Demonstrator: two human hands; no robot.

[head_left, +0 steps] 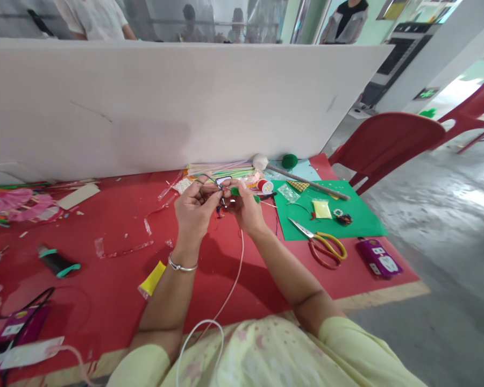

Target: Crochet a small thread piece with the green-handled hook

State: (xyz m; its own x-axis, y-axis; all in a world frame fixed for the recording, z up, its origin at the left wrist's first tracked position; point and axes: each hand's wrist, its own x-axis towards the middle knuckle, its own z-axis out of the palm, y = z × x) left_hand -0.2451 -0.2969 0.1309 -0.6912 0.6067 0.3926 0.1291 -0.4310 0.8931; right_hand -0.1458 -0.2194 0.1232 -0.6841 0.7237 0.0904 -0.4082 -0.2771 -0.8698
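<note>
Nearly closed left fingers on cord

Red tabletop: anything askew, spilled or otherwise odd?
Nothing looks spilled or broken. Slightly untidy: clear plastic scraps lie strewn on the red tabletop left of the left hand, and the scissors straddle the edge of the green sheet.

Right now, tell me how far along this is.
Some cutting looks done: scraps lie on the red table. Left hand and right hand work a small dark piece, seemingly unfinished. What's left is unclear; the yellow packet on the green sheet looks full.
</note>
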